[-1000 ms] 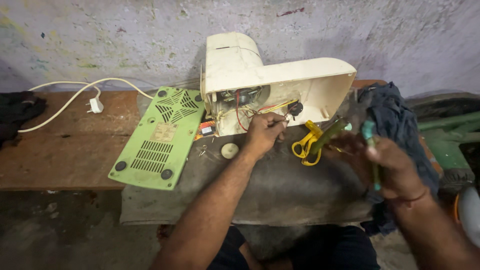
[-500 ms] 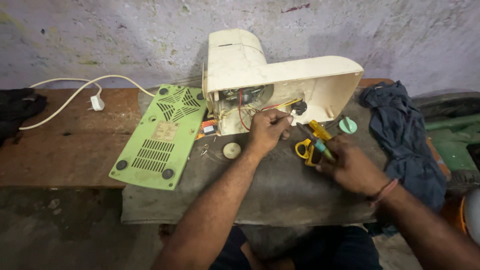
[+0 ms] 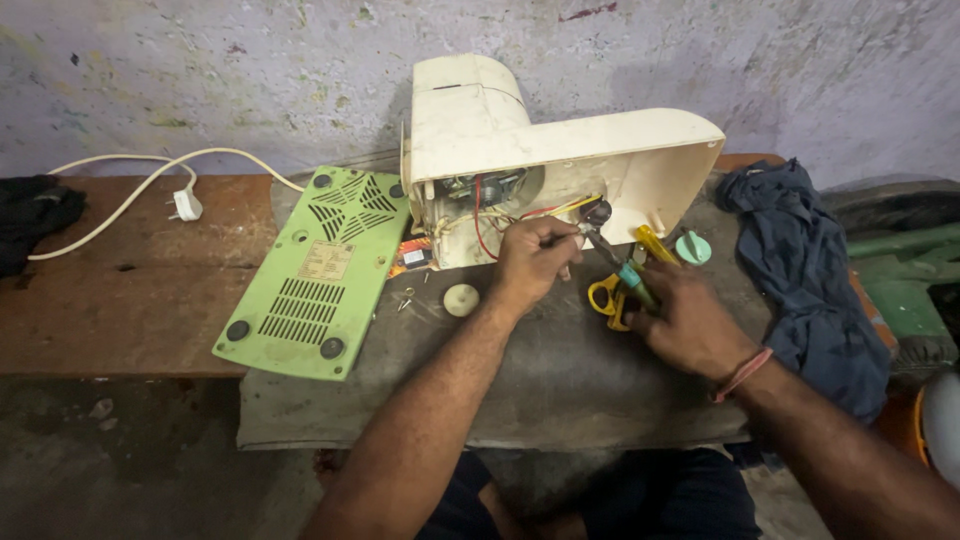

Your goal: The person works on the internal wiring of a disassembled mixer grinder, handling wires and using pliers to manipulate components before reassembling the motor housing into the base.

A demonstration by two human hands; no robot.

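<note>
A cream appliance housing (image 3: 560,150) lies on its side on a grey mat, its open base showing red and yellow wires (image 3: 490,205). My left hand (image 3: 530,262) pinches a wire end by a small black part (image 3: 597,212) at the opening. My right hand (image 3: 690,325) grips a teal-handled screwdriver (image 3: 628,275), its tip pointing up at that black part. Yellow-handled scissors (image 3: 612,296) lie under the screwdriver.
A green vented base plate (image 3: 318,272) lies left of the housing, with loose screws (image 3: 405,298) and a cream round cap (image 3: 461,299) nearby. A white cord and plug (image 3: 186,205) cross the wooden bench. A dark blue cloth (image 3: 810,260) and a teal disc (image 3: 692,247) lie right.
My right hand came in from the far right with the screwdriver and brought its tip up to the black part. My left hand stayed at the wires.
</note>
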